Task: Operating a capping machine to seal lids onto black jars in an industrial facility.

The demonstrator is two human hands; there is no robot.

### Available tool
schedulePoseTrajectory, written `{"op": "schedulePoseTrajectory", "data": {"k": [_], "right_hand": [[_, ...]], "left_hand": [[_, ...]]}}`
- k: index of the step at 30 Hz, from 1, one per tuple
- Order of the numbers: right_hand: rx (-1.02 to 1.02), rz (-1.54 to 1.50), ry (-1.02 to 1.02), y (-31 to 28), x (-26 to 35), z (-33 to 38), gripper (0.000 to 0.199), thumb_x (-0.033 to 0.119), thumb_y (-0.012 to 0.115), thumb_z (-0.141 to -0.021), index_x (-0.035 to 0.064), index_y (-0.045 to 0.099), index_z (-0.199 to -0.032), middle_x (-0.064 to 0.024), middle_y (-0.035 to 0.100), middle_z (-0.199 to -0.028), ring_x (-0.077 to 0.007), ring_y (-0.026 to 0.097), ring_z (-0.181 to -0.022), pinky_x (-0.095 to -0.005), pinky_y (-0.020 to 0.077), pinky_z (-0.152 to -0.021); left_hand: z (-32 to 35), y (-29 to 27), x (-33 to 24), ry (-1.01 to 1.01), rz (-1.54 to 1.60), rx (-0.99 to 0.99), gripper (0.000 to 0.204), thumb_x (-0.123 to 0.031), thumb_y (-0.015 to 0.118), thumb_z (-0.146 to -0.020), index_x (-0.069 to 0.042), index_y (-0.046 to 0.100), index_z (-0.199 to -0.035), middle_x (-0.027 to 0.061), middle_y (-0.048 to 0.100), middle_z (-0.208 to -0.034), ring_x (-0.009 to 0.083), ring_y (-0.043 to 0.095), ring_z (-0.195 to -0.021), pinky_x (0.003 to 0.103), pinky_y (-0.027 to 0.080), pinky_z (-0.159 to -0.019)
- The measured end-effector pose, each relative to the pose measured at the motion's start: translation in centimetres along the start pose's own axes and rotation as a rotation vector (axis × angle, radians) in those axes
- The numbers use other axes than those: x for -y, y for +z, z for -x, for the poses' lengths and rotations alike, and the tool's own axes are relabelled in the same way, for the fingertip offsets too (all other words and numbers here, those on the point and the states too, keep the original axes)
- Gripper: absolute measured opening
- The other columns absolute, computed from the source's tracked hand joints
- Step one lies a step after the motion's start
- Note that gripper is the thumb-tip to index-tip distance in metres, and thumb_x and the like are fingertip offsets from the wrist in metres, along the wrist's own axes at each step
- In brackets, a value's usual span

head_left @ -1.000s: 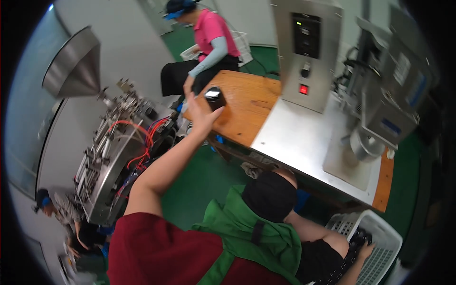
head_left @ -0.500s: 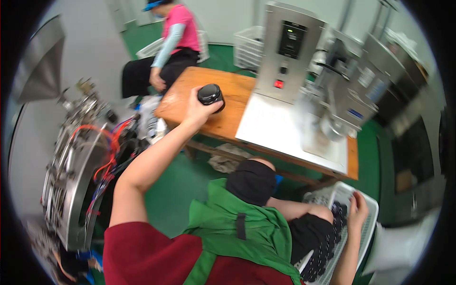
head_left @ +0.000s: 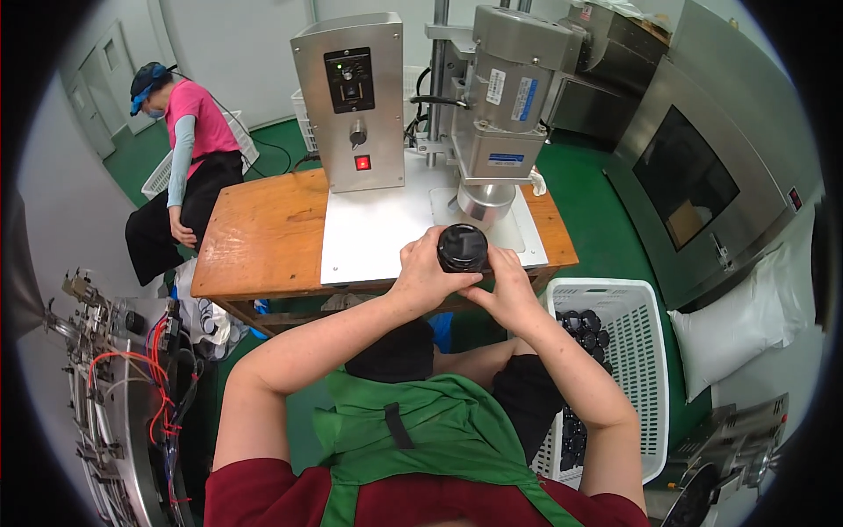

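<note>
A dark jar with a shiny black lid (head_left: 462,246) is held up in front of the machine's white base plate. My left hand (head_left: 423,274) wraps round its left side, thumb below. From the right, my right hand (head_left: 509,292) closes against it; some of its fingers are hidden behind the jar. Just beyond the jar hangs the round metal head (head_left: 486,202) of the capping machine, under its grey motor housing (head_left: 509,79).
A steel control box (head_left: 364,114) stands on the wooden table (head_left: 255,224). At my right, a white crate (head_left: 645,351) holds several black round pieces (head_left: 584,329). A person in pink (head_left: 198,114) sits far left. Machinery with hoses (head_left: 132,378) is at near left.
My view has turned right. The jar has come from over the table's left part to before the machine, and my right hand has moved from the crate onto it.
</note>
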State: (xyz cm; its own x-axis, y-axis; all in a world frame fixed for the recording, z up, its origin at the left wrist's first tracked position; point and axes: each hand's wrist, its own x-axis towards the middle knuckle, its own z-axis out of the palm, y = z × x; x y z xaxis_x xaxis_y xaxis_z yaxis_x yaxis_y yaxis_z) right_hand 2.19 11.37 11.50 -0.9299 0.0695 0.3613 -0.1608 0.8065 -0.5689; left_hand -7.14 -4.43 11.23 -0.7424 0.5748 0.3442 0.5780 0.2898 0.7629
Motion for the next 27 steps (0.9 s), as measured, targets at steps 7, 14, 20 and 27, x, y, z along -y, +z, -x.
{"op": "schedulePoseTrajectory", "data": {"k": [7,14,20,27], "right_hand": [[-0.113,0.068,0.051,1.3,0.0,-0.3,0.068,0.013,0.082,-0.066,0.0012,0.052,-0.126,-0.0176,0.061,-0.115,-0.0362,0.054,-0.110,-0.0444,0.0449,-0.096],[-0.117,0.064,0.056,0.9,0.4,-0.7,0.067,0.020,0.085,-0.066,0.0006,0.055,-0.122,-0.0178,0.062,-0.111,-0.0362,0.056,-0.106,-0.0444,0.0454,-0.094],[-0.228,0.136,-0.052,0.4,-1.9,-2.8,0.073,0.023,0.087,-0.064,0.0000,0.053,-0.125,-0.0177,0.061,-0.115,-0.0371,0.054,-0.109,-0.0451,0.0435,-0.096],[-0.226,0.150,0.091,-0.4,-5.0,-7.0,0.073,0.024,0.089,-0.063,-0.0025,0.054,-0.122,-0.0229,0.061,-0.122,-0.0396,0.052,-0.122,-0.0471,0.0419,-0.101]], "left_hand": [[-0.3,0.0,0.8,-0.056,0.076,0.126,0.085,-0.031,0.085,-0.069,-0.001,0.040,-0.135,0.0170,0.059,-0.121,0.0342,0.052,-0.120,0.046,0.028,-0.108],[-1.2,-1.9,1.2,-0.128,0.280,0.295,0.086,-0.023,0.089,-0.066,0.002,0.044,-0.135,0.0220,0.054,-0.133,0.0347,0.047,-0.131,0.038,0.036,-0.110],[-3.7,-0.1,1.7,-0.048,-0.192,0.082,0.092,-0.038,0.092,-0.053,-0.008,0.057,-0.133,0.0245,0.024,-0.157,0.0420,0.013,-0.147,0.056,0.024,-0.113],[-9.4,1.6,3.4,-0.083,-0.175,0.113,0.101,-0.046,0.091,-0.052,-0.009,0.054,-0.138,0.0228,0.022,-0.158,0.0410,0.009,-0.148,0.055,0.017,-0.115]]}}
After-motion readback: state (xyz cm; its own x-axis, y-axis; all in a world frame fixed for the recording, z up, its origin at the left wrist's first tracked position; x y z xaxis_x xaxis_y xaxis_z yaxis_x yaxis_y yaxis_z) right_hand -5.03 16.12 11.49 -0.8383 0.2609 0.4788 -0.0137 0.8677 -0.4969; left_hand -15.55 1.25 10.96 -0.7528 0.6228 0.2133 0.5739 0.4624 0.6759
